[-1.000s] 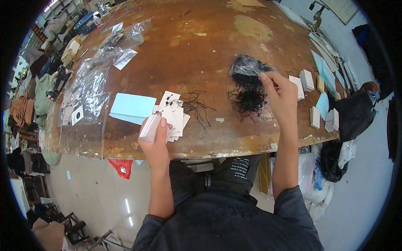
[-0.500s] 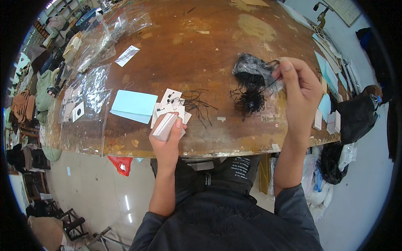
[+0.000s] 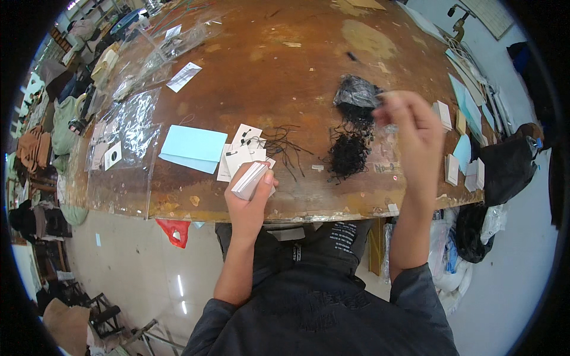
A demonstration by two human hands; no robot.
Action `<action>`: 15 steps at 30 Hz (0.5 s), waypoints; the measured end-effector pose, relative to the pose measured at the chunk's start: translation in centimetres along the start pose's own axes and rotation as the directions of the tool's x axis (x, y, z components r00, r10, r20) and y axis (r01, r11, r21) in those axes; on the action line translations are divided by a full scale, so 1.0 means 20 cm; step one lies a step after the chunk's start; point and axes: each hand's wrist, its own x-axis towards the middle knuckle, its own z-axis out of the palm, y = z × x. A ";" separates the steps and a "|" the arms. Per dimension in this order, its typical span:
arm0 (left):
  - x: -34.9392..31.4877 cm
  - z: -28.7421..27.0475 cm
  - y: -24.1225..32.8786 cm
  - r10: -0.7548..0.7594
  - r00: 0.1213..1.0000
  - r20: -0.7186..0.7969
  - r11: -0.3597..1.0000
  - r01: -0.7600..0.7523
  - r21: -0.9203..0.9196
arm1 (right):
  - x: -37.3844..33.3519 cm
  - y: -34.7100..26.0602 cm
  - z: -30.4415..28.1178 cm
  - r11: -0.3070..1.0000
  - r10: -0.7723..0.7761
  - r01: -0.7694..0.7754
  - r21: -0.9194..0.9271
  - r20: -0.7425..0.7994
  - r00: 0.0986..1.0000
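Note:
My left hand (image 3: 249,202) grips a small stack of white cards (image 3: 252,180) at the near edge of the brown wooden table (image 3: 285,65). More white cards with black strings (image 3: 246,151) lie spread just beyond it. My right hand (image 3: 409,133) is raised over the table with fingers pinched at a thin black string from the tangled pile of black strings (image 3: 350,145). A crumpled black plastic bag (image 3: 355,92) sits behind that pile.
A light blue paper sheet (image 3: 193,148) lies left of the cards. Clear plastic bags (image 3: 127,121) cover the table's left side. Small stacks of white and blue cards (image 3: 460,142) line the right edge. Dark bags (image 3: 504,169) hang at the right.
My right hand has lifted away from the black string pile toward me. My left hand holding the card stack has shifted slightly right along the table edge.

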 end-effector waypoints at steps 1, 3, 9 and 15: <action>0.00 0.00 0.00 0.016 1.000 0.008 1.000 -0.016 0.004 | -0.02 0.01 0.02 0.998 0.057 -0.056 -0.036 0.027 0.998; -0.01 0.00 -0.01 0.034 0.999 0.005 0.999 -0.034 0.009 | -0.09 0.06 0.08 0.995 0.079 -0.071 -0.073 0.115 0.990; -0.03 -0.06 -0.05 -0.041 0.998 -0.050 0.999 0.042 0.015 | -0.35 0.31 0.21 0.928 0.357 -0.273 -0.253 0.395 0.847; -0.05 -0.09 -0.06 -0.042 0.997 -0.069 0.999 0.042 0.002 | -0.35 0.44 0.11 0.792 0.552 -0.515 -0.329 0.023 0.834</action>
